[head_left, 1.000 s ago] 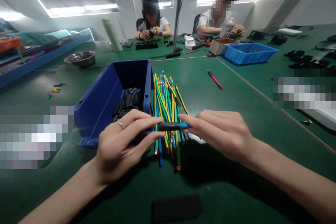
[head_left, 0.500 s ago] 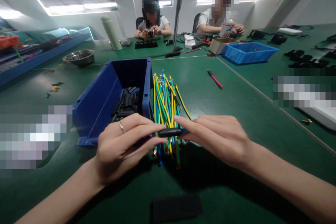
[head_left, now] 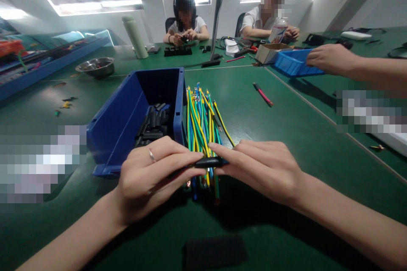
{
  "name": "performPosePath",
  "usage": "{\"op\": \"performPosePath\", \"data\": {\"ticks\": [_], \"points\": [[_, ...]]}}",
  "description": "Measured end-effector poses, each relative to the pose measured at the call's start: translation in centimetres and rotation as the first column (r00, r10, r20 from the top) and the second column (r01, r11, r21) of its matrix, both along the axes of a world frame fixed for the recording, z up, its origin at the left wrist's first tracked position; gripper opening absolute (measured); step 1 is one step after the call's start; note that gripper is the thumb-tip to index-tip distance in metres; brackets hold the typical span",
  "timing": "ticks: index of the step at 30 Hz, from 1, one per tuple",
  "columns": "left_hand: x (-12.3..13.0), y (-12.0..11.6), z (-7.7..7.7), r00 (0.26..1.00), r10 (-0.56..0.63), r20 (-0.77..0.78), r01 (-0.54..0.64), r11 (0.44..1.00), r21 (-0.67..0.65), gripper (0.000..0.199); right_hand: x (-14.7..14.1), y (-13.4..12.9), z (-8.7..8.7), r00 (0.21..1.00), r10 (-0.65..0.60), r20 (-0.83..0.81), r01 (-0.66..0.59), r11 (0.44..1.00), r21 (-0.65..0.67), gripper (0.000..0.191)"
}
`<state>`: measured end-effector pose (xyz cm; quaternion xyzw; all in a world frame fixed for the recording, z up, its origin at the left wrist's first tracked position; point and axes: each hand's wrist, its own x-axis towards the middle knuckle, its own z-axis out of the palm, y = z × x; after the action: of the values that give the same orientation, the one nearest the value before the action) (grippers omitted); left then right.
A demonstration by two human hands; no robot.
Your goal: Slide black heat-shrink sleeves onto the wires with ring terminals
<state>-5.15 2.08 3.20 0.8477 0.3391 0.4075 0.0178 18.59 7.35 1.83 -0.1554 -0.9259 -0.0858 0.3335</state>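
- Our left hand (head_left: 149, 174), with a thin silver metal ring (head_left: 151, 155), pinches the left end of a smooth, slightly shiny black tube (head_left: 208, 162) between thumb and fingers.
- Our right hand (head_left: 269, 170) has its thumb and fingers closed about a slim blue wire (head_left: 225, 162) at the tube's right end; the index finger reaches over the tube.
- The tube lies level between our hands, above the smooth green bench (head_left: 305, 135), well in from its far edge.
- Just beyond our fingers, a loose bundle of yellow, green and blue plastic-coated wires (head_left: 199, 125) with bare coppery ends runs roughly toward the bench's far edge.
- Left of the bundle and close beside it, we have a dark blue, open-fronted plastic bin (head_left: 111, 125) holding short, matt black tube pieces (head_left: 155, 122).
- Nearest to us on the bench lies a flat, dark rectangular block (head_left: 214, 252).
- Farther toward the far edge, we see a round, shiny metal bowl (head_left: 103, 70) on the left and a ribbed, bright blue plastic tray (head_left: 284, 65) on the right.
- A co-worker's hand (head_left: 333, 59) reaches to that tray from the right; we cannot tell what its fingers hold.
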Motion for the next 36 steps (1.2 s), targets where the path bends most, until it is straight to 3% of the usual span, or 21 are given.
{"op": "performPosePath", "data": {"ticks": [11, 19, 27, 36], "points": [[0.09, -0.38, 0.31, 0.995, 0.093, -0.037, -0.093, 0.996, -0.005, 0.016, -0.23, 0.26, -0.31, 0.997, -0.009, -0.075, 0.004, 0.998, -0.066, 0.017], [-0.01, -0.18, 0.26, 0.997, 0.068, -0.047, -0.068, 0.998, 0.01, 0.015, -0.07, 0.43, -0.42, 0.996, 0.022, -0.084, -0.033, 0.99, -0.134, 0.018], [-0.12, -0.16, -0.04, 0.994, 0.079, -0.077, -0.076, 0.997, 0.032, 0.013, -0.05, 0.55, -0.24, 0.998, 0.028, -0.063, -0.035, 0.992, -0.12, 0.018], [-0.24, 0.36, -0.61, 0.996, 0.014, -0.091, -0.008, 0.998, 0.062, 0.018, -0.01, 0.83, -0.27, 0.998, 0.036, -0.045, -0.041, 0.993, -0.107, 0.021]]}}
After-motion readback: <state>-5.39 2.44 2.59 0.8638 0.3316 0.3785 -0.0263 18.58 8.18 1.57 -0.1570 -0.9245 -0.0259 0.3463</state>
